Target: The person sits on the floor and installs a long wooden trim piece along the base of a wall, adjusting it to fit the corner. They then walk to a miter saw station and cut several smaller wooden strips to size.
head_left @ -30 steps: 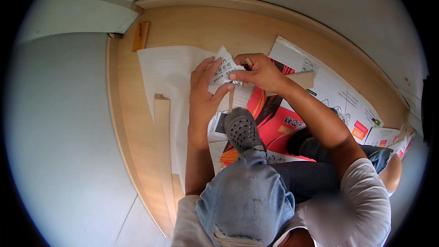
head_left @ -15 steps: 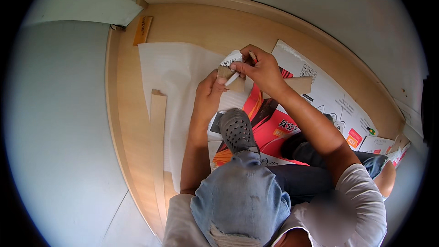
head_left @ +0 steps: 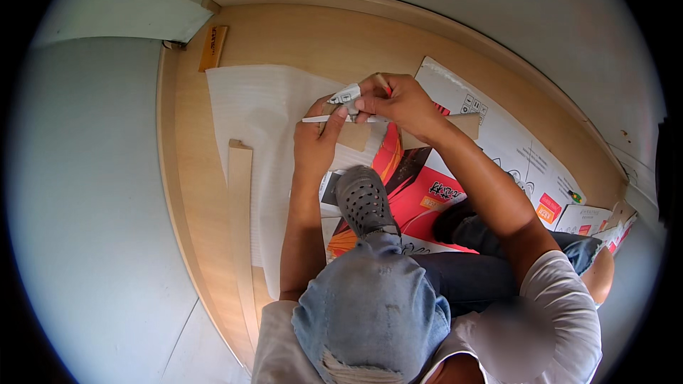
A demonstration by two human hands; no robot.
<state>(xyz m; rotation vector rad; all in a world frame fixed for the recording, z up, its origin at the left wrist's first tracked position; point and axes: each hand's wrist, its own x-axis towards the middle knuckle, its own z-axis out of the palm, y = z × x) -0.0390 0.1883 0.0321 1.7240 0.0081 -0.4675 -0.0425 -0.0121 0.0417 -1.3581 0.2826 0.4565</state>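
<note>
My left hand [head_left: 317,141] is closed on a folded piece of cardboard [head_left: 353,136], brown on one face, with the thumb pressing it. A thin white strip [head_left: 316,119] lies crosswise under that thumb. Meeting it, my right hand [head_left: 400,105] pinches the crumpled, white printed part of the cardboard [head_left: 346,94] between thumb and finger. Some thin red thing [head_left: 388,89] shows between the right hand's fingers; its kind is hidden. Both hands are raised over the board, beyond my grey clog [head_left: 364,203].
A wooden base panel [head_left: 284,25] with raised edges carries white foam sheet [head_left: 249,99]. A long wooden strip [head_left: 240,220] lies at the left. Flattened printed cardboard [head_left: 498,128] spreads to the right. An orange block [head_left: 213,48] sits in the far left corner.
The white strip has swung from a slant to nearly level across my left thumb. Both hands have shifted slightly left, and the cardboard has turned between them.
</note>
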